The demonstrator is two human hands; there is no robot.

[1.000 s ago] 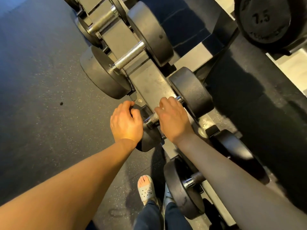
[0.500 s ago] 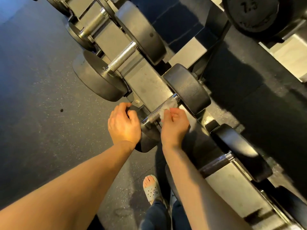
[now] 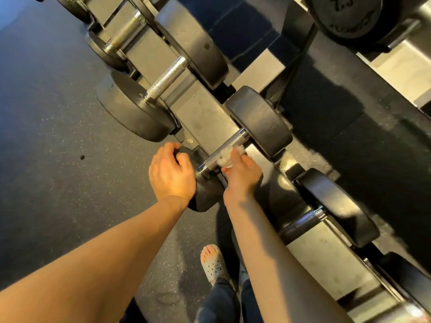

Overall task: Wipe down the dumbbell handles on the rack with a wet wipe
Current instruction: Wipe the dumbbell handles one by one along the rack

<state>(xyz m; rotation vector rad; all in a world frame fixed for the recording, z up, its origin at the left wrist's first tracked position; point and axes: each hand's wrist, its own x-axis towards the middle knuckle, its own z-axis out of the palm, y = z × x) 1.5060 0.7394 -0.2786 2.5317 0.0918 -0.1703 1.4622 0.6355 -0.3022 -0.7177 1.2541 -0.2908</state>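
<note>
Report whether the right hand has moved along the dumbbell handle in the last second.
Yes. The right hand has drawn back from the far weight head toward the person; the wipe now sits midway along the handle.

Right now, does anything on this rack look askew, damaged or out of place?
Nothing stands out. The dumbbells sit in their rack cradles; the right hand holds the wipe on one handle, the left hand holds its near head. Only a small dark speck marks the floor.
</note>
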